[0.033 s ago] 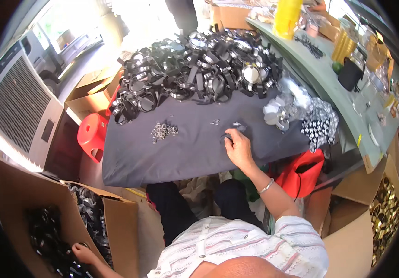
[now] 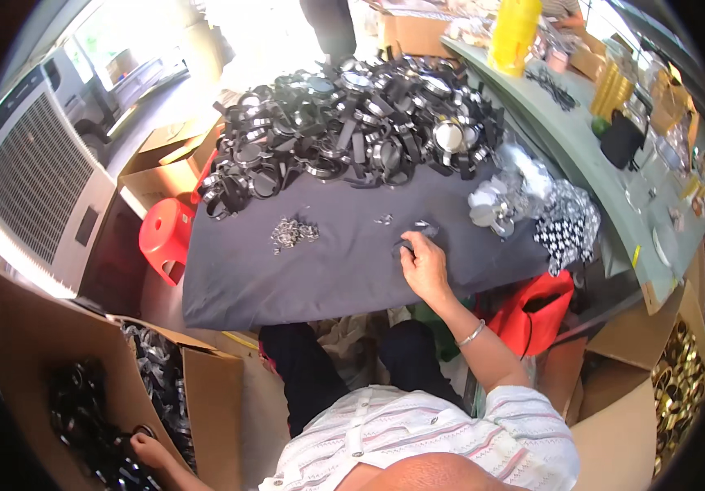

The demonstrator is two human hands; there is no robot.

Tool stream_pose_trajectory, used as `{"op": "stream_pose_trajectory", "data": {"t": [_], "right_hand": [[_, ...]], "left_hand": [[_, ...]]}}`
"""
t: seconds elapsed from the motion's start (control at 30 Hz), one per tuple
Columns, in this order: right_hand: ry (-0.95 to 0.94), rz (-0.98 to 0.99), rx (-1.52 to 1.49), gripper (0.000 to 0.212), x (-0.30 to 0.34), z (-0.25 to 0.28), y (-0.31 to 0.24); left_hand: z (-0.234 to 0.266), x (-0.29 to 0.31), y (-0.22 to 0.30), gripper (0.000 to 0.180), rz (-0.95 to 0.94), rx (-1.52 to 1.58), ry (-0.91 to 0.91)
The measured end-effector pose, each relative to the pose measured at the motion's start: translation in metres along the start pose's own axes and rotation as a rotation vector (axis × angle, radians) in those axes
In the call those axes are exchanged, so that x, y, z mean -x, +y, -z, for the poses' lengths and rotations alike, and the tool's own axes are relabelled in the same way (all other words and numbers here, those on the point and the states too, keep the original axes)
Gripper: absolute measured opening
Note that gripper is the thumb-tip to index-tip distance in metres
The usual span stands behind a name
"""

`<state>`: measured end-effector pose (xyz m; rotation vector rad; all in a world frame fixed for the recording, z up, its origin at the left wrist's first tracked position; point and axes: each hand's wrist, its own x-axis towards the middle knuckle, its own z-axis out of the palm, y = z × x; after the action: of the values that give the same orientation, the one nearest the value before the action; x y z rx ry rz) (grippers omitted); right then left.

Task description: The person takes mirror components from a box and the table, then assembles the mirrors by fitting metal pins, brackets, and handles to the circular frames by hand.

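Note:
My left hand reaches down into a cardboard box at the lower left. Its fingers are closed at the rim of a dark round piece that looks like a watch, above a heap of black watches. Over the dark cloth-covered table, my right hand is closed with thumb and fingertips together. Whatever they may hold is hidden. Just beyond those fingertips lies a small shiny metal piece. A few tiny metal parts and a larger pile of them lie farther left.
Black-strapped watches are heaped along the table's far side. Plastic-wrapped pieces sit at its right, beside a patterned bag. A red stool stands left, a green side table right. Gold pieces fill a box at lower right.
The whole view has shifted slightly. Both hands keep nearly the same place and pose; the dark round piece shows a little more above my left fingers.

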<state>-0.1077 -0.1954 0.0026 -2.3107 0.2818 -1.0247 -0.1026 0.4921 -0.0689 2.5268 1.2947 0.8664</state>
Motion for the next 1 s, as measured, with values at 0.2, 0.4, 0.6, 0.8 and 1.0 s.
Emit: {"op": "stream_pose_trajectory", "data": {"t": [0.2, 0.4, 0.6, 0.8, 1.0], "right_hand": [[0.003, -0.019, -0.004, 0.021, 0.005, -0.006, 0.010], [-0.036, -0.012, 0.046, 0.025, -0.001, -0.009, 0.005], [-0.119, -0.014, 0.107, 0.023, -0.014, -0.010, 0.043], [-0.050, 0.007, 0.132, 0.024, -0.009, 0.013, 0.050], [-0.155, -0.121, 0.132, 0.030, -0.009, -0.005, -0.013]], "left_hand": [[-0.010, 0.003, -0.044, 0.031, -0.221, 0.074, -0.057], [-0.024, 0.011, -0.036, 0.031, -0.190, 0.048, -0.146], [0.007, 0.027, -0.041, 0.018, -0.149, 0.299, 0.122], [0.028, 0.027, 0.009, 0.021, -0.495, 0.003, 0.271], [0.025, 0.003, -0.015, 0.019, -0.386, -0.505, -0.082]]}}
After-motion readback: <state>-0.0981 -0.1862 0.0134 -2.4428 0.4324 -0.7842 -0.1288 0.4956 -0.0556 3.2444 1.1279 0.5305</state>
